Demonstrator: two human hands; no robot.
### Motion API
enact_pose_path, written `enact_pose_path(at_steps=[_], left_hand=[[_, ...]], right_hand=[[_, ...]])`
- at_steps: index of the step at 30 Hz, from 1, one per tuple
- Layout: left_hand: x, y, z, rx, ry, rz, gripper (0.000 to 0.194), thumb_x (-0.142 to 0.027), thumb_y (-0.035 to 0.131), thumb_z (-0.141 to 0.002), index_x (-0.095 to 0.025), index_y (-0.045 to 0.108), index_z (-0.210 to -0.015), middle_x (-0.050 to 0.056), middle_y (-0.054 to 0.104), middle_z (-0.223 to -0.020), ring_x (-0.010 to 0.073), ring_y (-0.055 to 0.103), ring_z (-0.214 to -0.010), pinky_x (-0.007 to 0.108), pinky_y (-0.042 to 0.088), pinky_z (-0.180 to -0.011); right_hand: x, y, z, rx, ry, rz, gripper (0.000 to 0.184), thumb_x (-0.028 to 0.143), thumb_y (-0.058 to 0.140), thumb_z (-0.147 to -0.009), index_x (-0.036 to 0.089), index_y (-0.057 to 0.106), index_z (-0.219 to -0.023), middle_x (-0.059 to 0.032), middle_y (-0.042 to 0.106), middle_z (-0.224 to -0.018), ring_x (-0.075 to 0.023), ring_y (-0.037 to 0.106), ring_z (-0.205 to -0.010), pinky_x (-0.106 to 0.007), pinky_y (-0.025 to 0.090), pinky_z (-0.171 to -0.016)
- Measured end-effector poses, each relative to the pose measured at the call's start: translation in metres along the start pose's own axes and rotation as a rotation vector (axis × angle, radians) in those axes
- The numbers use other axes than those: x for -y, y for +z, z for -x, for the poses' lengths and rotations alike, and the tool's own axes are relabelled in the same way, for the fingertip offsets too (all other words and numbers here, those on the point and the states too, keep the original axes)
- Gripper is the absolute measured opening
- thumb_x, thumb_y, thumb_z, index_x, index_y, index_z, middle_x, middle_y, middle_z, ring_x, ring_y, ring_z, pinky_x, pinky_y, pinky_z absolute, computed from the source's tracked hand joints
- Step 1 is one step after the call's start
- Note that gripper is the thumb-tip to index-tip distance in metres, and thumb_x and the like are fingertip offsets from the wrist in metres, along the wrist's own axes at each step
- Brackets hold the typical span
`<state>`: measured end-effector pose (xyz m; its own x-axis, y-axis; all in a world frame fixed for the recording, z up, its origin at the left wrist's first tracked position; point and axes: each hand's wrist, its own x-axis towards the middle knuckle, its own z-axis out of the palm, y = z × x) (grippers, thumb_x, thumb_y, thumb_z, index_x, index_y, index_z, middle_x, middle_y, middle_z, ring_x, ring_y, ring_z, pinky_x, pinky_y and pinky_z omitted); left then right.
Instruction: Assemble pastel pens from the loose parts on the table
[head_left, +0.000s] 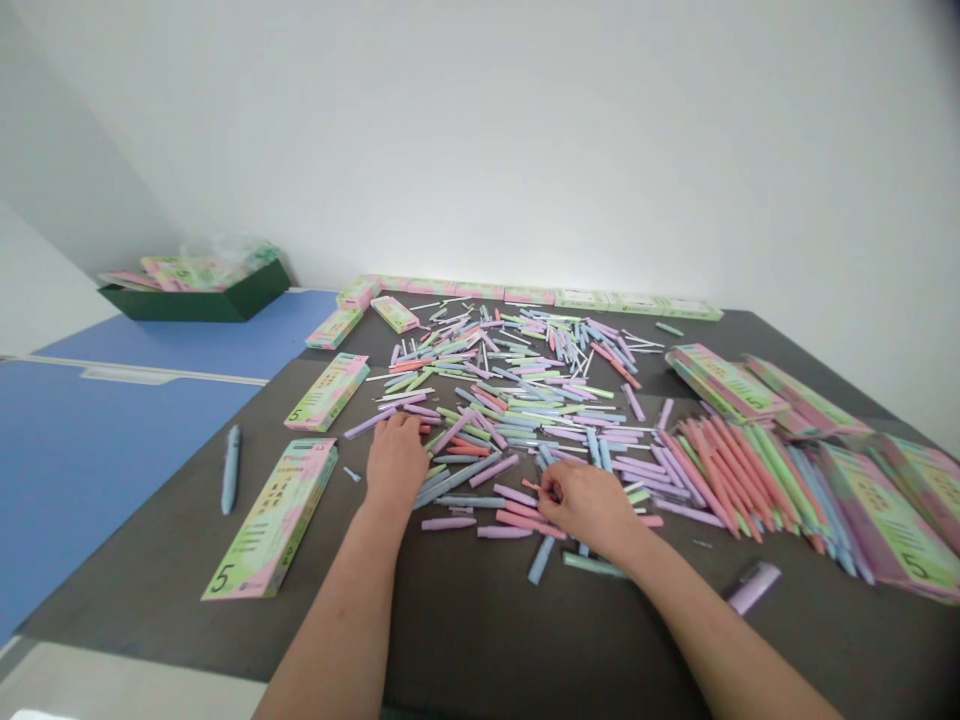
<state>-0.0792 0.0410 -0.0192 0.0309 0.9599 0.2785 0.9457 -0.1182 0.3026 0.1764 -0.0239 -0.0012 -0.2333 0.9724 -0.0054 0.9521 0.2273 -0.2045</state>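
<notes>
Left hand (397,462) open, flat on loose pastel pen barrels (448,523); right hand (589,503) pinching small coral pen part (531,485), fingertip grip suiting thin pieces on dark bench (480,640).

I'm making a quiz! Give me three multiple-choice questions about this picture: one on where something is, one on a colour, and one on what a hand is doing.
1. Where is the green tray?
A. On the blue desk
B. On the floor
C. Inside a box

2. What colour is the lone pen left of the boxes?
A. Pink
B. Blue
C. Green

3. What is the left hand doing?
A. Lifting a box
B. Resting on the pens
C. Waving in the air

Answers:
1. A, because the tray sits on the blue surface by the wall.
2. B, because its body looks pale blue.
3. B, because its fingers lie on the pile.
</notes>
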Motion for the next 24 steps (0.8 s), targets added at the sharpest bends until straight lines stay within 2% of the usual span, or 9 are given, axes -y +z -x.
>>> enact_pose_path(at_steps=[7, 10, 15, 18, 24], left_hand=[[0.005, 0.006, 0.0, 0.004, -0.016, -0.029, 0.028, -0.006, 0.044, -0.08, -0.014, 0.07, -0.088, 0.014, 0.067, -0.096, 0.0255, 0.06, -0.092, 0.039, 0.045, -0.087], [0.001, 0.001, 0.001, -0.032, -0.011, -0.039, 0.025, -0.012, 0.044, -0.085, -0.015, 0.069, -0.085, 0.014, 0.066, -0.094, 0.0279, 0.058, -0.093, 0.041, 0.044, -0.086], [-0.013, -0.009, 0.002, -0.145, 0.01, -0.012, 0.028, -0.023, 0.039, -0.093, -0.014, 0.063, -0.103, 0.016, 0.064, -0.106, 0.0328, 0.052, -0.105, 0.047, 0.039, -0.092], [-0.024, -0.009, 0.004, -0.163, 0.033, 0.044, 0.028, -0.025, 0.036, -0.095, -0.013, 0.058, -0.106, 0.017, 0.065, -0.103, 0.0319, 0.055, -0.102, 0.046, 0.041, -0.088], [-0.054, -0.004, 0.018, -0.12, 0.14, 0.208, 0.024, -0.025, 0.033, -0.097, -0.016, 0.052, -0.107, 0.011, 0.065, -0.097, 0.0214, 0.063, -0.093, 0.032, 0.047, -0.082]], right_hand=[[-0.001, 0.001, 0.001, -0.025, 0.007, -0.012, 0.013, 0.023, 0.054, -0.079, 0.021, 0.066, -0.074, -0.0015, 0.069, -0.076, -0.0178, 0.063, -0.068, -0.027, 0.033, -0.057], [-0.002, 0.002, 0.0, -0.028, 0.012, -0.019, 0.013, 0.024, 0.054, -0.08, 0.021, 0.065, -0.075, -0.0011, 0.069, -0.076, -0.0175, 0.063, -0.068, -0.027, 0.033, -0.058], [-0.002, -0.001, 0.001, -0.057, 0.044, -0.078, 0.011, 0.022, 0.054, -0.077, 0.021, 0.064, -0.073, -0.001, 0.068, -0.075, -0.0163, 0.061, -0.067, -0.026, 0.032, -0.059], [-0.003, -0.004, 0.0, -0.069, 0.07, -0.192, 0.009, 0.021, 0.055, -0.074, 0.02, 0.064, -0.071, 0.0002, 0.066, -0.07, -0.0147, 0.057, -0.063, -0.025, 0.031, -0.058], [-0.012, 0.001, -0.003, 0.024, 0.131, -0.602, 0.015, 0.029, 0.054, -0.074, 0.018, 0.062, -0.067, 0.005, 0.051, -0.054, -0.0109, 0.044, -0.051, -0.023, 0.028, -0.05]])
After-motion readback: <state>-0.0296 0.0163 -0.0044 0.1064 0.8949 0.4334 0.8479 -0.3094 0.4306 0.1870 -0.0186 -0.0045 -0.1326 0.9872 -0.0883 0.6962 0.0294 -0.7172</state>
